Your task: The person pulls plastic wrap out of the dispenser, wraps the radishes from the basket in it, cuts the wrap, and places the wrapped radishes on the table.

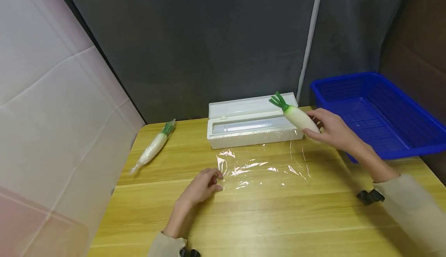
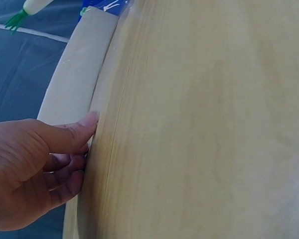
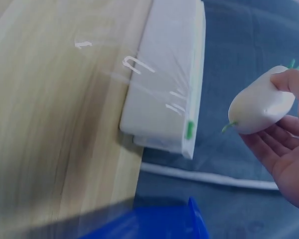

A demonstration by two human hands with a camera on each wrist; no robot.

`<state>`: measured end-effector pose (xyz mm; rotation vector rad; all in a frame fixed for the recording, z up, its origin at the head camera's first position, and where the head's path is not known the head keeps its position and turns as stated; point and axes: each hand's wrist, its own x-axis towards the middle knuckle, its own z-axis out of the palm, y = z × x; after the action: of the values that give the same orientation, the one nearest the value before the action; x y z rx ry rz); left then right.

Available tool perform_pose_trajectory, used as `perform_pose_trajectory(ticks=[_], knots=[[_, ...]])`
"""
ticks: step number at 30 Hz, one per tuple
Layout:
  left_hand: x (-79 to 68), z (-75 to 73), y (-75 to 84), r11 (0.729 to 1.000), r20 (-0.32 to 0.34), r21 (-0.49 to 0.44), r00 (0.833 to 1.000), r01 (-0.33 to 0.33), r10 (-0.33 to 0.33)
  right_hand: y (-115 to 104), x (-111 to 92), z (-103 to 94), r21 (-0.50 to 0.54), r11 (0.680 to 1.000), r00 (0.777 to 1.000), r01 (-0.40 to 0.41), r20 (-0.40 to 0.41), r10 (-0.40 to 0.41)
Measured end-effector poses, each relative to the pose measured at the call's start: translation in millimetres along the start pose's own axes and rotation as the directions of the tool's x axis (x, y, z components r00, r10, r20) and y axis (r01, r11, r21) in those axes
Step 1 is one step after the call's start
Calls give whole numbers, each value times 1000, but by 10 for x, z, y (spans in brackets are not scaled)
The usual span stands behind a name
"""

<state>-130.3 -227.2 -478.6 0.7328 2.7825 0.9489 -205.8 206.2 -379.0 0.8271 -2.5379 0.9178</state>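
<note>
The fingers of the right hand grip a white radish, aloft near an open white box; the left hand's curled fingers are at the clear film's edge, whether pinching it I cannot tell.

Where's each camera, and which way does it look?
Head: worn there, facing forward and down at the wooden table; left hand, right hand, sleeves show.
Left wrist: worn there, facing table and cling-film box; left hand shows.
Right wrist: worn there, facing daikon and box; right hand shows.
Wrist views share the box and daikon.
</note>
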Motion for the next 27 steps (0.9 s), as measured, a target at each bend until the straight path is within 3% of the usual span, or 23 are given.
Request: perform_pose_trajectory(ticks=[8,27], knots=[[-2,-9,-4,1000,2,-19,1000,11,-10,-83,55,225,24,990,989,142,30,-143],[0,-1,-25,999,-9,-9,999,-31,31,-294,80,760,1,984,961,179,215,-175]])
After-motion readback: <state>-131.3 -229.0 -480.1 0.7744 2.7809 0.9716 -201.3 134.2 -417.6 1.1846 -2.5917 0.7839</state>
